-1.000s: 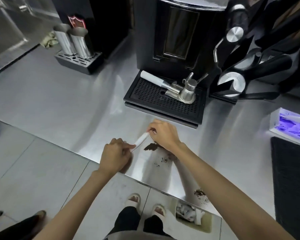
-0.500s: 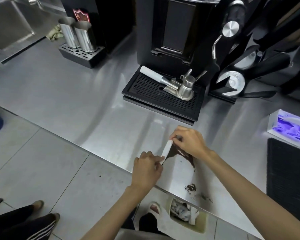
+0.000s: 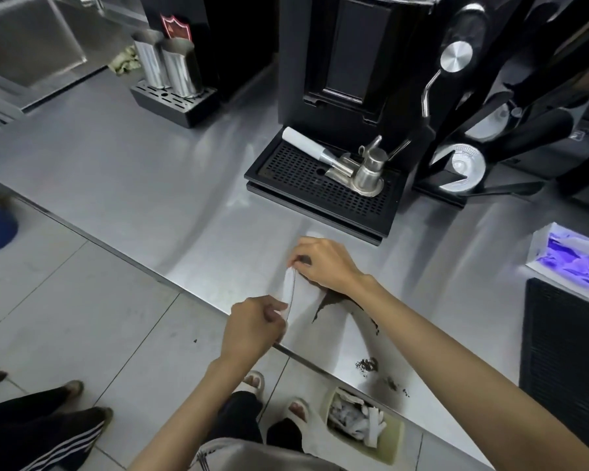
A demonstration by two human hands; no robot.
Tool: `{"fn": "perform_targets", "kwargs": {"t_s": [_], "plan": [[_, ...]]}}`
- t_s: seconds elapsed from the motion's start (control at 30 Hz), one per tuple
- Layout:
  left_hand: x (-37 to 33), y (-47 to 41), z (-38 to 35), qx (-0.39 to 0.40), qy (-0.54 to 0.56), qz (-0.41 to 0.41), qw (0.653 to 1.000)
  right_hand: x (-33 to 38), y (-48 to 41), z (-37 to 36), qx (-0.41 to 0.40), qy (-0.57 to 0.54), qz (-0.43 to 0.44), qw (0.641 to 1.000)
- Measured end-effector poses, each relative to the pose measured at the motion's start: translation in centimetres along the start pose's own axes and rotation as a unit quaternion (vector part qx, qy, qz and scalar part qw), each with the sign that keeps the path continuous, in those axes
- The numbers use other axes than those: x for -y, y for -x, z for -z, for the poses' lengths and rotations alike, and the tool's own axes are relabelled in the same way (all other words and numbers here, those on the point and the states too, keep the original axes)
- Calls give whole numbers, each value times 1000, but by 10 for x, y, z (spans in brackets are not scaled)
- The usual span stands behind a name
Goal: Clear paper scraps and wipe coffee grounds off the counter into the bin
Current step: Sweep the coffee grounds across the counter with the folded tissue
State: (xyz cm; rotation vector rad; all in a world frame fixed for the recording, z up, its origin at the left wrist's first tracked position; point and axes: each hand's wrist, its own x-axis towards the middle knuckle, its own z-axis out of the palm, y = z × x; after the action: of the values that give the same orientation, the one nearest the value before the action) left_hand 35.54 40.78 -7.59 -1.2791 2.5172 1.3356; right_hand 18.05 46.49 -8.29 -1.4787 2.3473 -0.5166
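Fingers (image 3: pixel 273 308) on your left hand (image 3: pixel 252 329) are curled in tight, thumb and forefinger pinching the near end of a white paper strip (image 3: pixel 290 289) right at the front edge of the counter (image 3: pixel 150 185). Your right hand (image 3: pixel 327 266) has the far end, fingertips (image 3: pixel 301 259) bunched in a pinch, the rest of the fingers tucked under. So the strip runs between your two hands, stood up on its long edge. I honestly can't tell if its bottom edge is touching the steel.

Just right of the strip, tucked against your right wrist, there's a dark smear of coffee grounds (image 3: pixel 334 302) trailing toward the front edge. A couple of smaller clumps (image 3: pixel 366 364) sit further right, almost at that edge. The bin (image 3: pixel 392 440) is on the floor just below them, with white paper scraps (image 3: pixel 352 419) inside.

Along the back of the counter, left to right: two steel pitchers (image 3: pixel 170 62) on a little grate, then the black coffee machine (image 3: pixel 354 52) with a portafilter (image 3: pixel 320 154) lying on its drip tray (image 3: pixel 286 171). Over at the right edge there's a box (image 3: pixel 572 263) glowing purple, and a black mat (image 3: pixel 565 351) just in front of it.
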Motion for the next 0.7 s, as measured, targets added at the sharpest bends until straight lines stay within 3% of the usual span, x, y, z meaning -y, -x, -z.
{"fn": "perform_targets", "kwargs": {"t_s": [0.43, 0.57, 0.7], "plan": [[-43, 23, -68, 22, 10, -58, 998, -48, 47, 25, 1, 63, -16, 998], [-44, 3, -45, -13, -3, -93, 996, -55, 44, 35, -77, 61, -47, 994], [-48, -30, -27, -50, -95, -156, 982, -59, 37, 34, -121, 70, -94, 986]]}}
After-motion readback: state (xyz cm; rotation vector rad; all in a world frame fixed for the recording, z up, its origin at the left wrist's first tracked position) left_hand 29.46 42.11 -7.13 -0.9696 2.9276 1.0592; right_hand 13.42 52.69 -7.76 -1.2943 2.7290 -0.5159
